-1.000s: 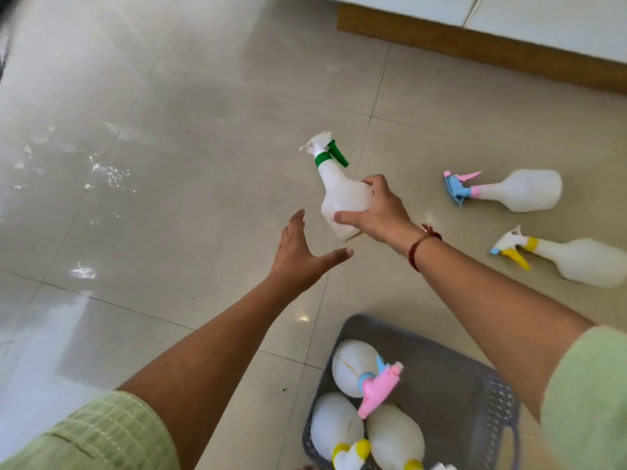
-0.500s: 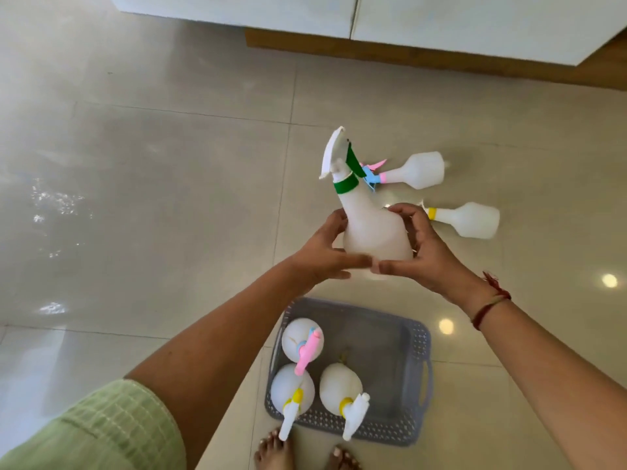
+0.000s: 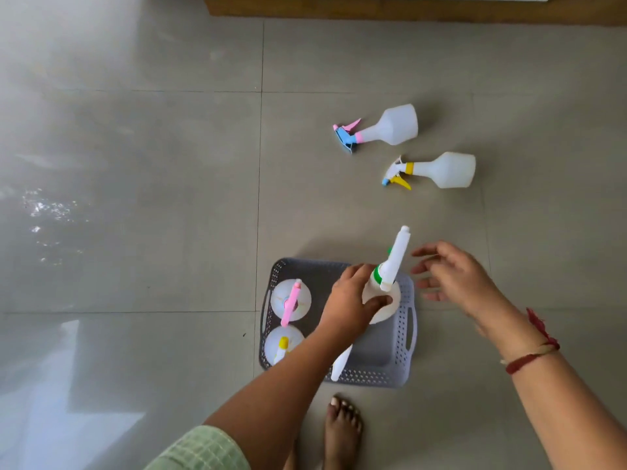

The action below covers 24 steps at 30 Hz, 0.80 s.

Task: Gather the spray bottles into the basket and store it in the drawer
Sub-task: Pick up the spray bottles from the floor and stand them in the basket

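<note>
Head view: two bottles (image 3: 390, 128) beyond basket (image 3: 403, 337).

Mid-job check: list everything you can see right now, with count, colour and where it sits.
Basket: 1, grey, perforated, on the floor in front of the person.
Spray bottles in the basket: 3 upright, white; pink-topped and yellow-topped at its left, a third mostly hidden under the left forearm.
Green-collared spray bottle: 1, white, upright over the basket's far right corner.
Spray bottles on the floor: 2, white, lying on their sides beyond the basket; one pink and blue topped, one yellow topped.
Floor: grey tiles.
Wooden plinth: brown, along the top edge.
Foot: 1, bare, near the basket.
Left hand: gripping the green-collared bottle.
Right hand: open, empty, beside it.
</note>
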Each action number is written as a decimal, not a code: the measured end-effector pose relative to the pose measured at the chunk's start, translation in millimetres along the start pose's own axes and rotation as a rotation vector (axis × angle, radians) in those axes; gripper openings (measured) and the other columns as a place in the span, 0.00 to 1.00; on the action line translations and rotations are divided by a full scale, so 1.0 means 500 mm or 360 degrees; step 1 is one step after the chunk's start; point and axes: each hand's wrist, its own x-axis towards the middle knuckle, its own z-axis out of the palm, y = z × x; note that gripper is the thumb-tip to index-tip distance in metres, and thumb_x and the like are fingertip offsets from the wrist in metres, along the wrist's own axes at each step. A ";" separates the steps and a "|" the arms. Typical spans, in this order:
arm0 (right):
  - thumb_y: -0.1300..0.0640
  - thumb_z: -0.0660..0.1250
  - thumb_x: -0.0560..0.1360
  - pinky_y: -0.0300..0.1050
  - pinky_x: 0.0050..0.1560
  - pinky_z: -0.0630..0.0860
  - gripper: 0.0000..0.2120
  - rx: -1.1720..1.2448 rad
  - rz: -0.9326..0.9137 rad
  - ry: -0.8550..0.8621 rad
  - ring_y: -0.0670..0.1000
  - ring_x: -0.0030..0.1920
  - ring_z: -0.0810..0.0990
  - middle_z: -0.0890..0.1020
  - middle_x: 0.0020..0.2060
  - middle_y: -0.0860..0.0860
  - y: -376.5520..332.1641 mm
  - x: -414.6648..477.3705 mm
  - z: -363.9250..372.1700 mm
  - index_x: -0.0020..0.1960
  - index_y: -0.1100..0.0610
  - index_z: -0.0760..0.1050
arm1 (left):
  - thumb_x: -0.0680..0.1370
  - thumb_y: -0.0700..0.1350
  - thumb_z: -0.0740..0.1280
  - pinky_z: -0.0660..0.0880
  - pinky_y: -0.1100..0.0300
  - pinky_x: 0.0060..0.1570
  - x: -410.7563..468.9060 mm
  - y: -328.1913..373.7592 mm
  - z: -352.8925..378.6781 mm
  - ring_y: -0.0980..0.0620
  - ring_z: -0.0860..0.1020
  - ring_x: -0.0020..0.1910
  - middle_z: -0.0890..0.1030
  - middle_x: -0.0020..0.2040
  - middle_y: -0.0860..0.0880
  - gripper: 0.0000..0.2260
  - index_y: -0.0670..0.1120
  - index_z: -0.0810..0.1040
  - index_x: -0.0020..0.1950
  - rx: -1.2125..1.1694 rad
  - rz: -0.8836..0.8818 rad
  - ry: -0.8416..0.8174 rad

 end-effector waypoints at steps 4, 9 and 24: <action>0.27 0.64 0.63 0.42 0.28 0.78 0.26 0.0387 0.0254 -0.0233 0.49 0.30 0.83 0.85 0.33 0.54 0.005 -0.059 0.004 0.50 0.44 0.76 | 0.74 0.47 0.71 0.67 0.51 0.66 -0.013 -0.037 0.029 0.41 0.69 0.68 0.70 0.70 0.48 0.23 0.49 0.71 0.68 0.0137 -0.0061 0.0147; 0.44 0.70 0.70 0.42 0.29 0.77 0.15 0.0110 0.0095 0.0064 0.47 0.29 0.79 0.83 0.31 0.51 0.035 -0.078 0.102 0.52 0.52 0.76 | 0.74 0.45 0.70 0.66 0.51 0.68 -0.018 -0.056 0.042 0.43 0.67 0.70 0.70 0.70 0.47 0.23 0.48 0.71 0.68 0.0194 -0.0006 0.0160; 0.57 0.68 0.69 0.43 0.36 0.70 0.14 -0.0512 -0.0049 0.0414 0.58 0.44 0.80 0.83 0.43 0.55 0.071 -0.024 0.229 0.54 0.59 0.75 | 0.68 0.57 0.71 0.73 0.48 0.56 -0.123 -0.108 0.067 0.41 0.73 0.60 0.70 0.63 0.45 0.37 0.48 0.61 0.71 0.0373 -0.0357 0.0319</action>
